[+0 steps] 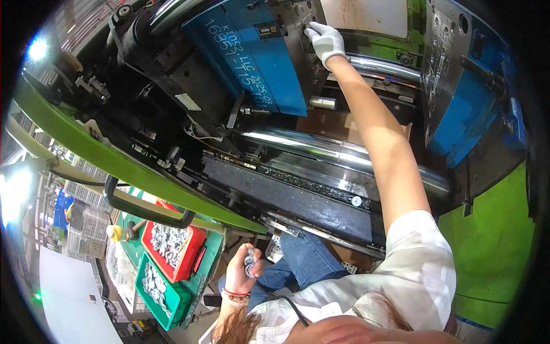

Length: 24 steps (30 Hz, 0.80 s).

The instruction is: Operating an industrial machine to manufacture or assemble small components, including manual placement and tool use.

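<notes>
My right hand (326, 42), in a white glove, reaches far forward into the machine. Its fingers are bent together against the steel face of the blue mould half (281, 71); whatever they grip there is hidden. Close to my body, my bare left hand (236, 270) is closed around small grey round moulded parts (250, 263), which show between thumb and fingers. Across the gap on the right stands the other blue mould half (458, 123), with shaped cavities on its steel face.
Shiny guide bars (309, 146) cross under my right arm. A small white round piece (356, 201) lies on the dark machine ledge (298, 186). At lower left, a red bin (197, 243) and a green bin (179, 304) hold grey parts on a green table. A green door frame (123, 166) curves between.
</notes>
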{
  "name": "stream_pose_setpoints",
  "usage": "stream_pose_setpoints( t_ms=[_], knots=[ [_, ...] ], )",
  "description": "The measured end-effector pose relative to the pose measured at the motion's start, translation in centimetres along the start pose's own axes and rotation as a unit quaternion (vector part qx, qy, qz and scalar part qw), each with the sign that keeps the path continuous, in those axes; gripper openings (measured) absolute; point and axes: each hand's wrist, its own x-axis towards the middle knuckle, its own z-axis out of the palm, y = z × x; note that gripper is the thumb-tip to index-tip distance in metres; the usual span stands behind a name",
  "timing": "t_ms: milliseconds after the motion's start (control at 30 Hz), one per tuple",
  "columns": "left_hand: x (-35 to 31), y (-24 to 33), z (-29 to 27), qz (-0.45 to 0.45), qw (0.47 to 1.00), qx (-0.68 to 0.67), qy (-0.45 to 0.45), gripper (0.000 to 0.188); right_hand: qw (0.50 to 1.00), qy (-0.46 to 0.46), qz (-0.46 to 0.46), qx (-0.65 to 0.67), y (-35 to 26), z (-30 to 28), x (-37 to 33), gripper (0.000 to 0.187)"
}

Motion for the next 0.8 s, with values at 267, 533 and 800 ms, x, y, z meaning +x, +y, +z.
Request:
stream_pose_setpoints(
  t_ms=[267,533,800],
  knots=[
    [-0.5,0.2,-0.1,0.021,0.999,0.033,-0.027,0.033,0.999,-0.008,0.019,-0.029,-0.7,-0.5,0.3,0.032],
    [1.4,0.3,5.1,0.084,0.970,0.229,-0.011,0.024,0.963,-0.080,-0.138,-0.218,0.6,-1.2,-0.4,0.033],
    [2.3,2.0,9.6,0.222,0.927,0.300,-0.034,0.029,0.973,-0.183,-0.021,0.140,-10.3,-8.1,-8.7,0.024]
  ],
)
